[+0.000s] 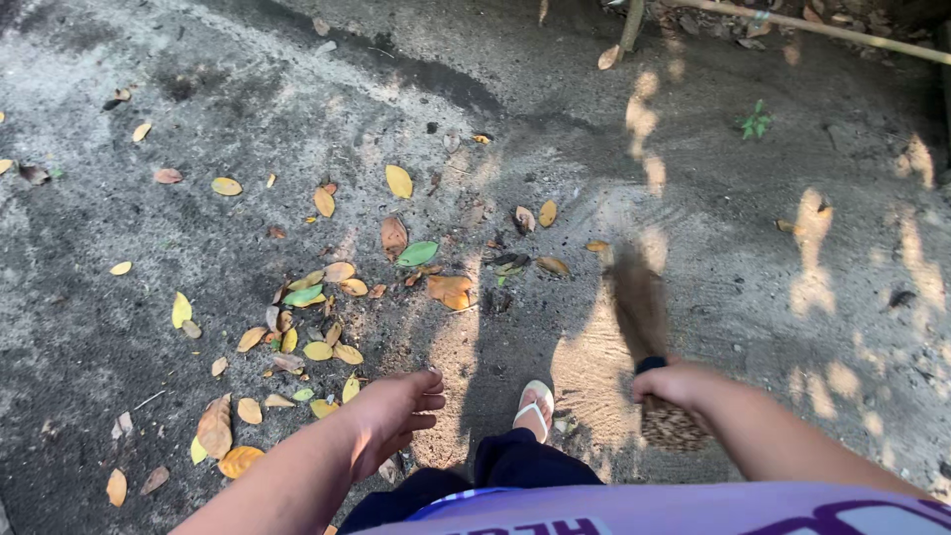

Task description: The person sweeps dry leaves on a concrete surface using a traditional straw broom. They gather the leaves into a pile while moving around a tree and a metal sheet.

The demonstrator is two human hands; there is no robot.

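Right hand [677, 384] clamped on the short broom [649, 347] at its woven handle; left hand [391, 411] empty, fingers loosely apart. Likely light, bristles springy, best gripped at that bound end. Long axis running away, bristles pointing toward fallen leaves [327, 297] across the concrete ground [753, 258].

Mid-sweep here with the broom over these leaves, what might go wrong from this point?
1. The right hand holds the broom well right of the leaves; a stroke from there may miss them or scatter them further.
2. The ground looks sandy, so hard strokes could raise dust.
3. The sandalled foot is close to the broom's path and may get struck.
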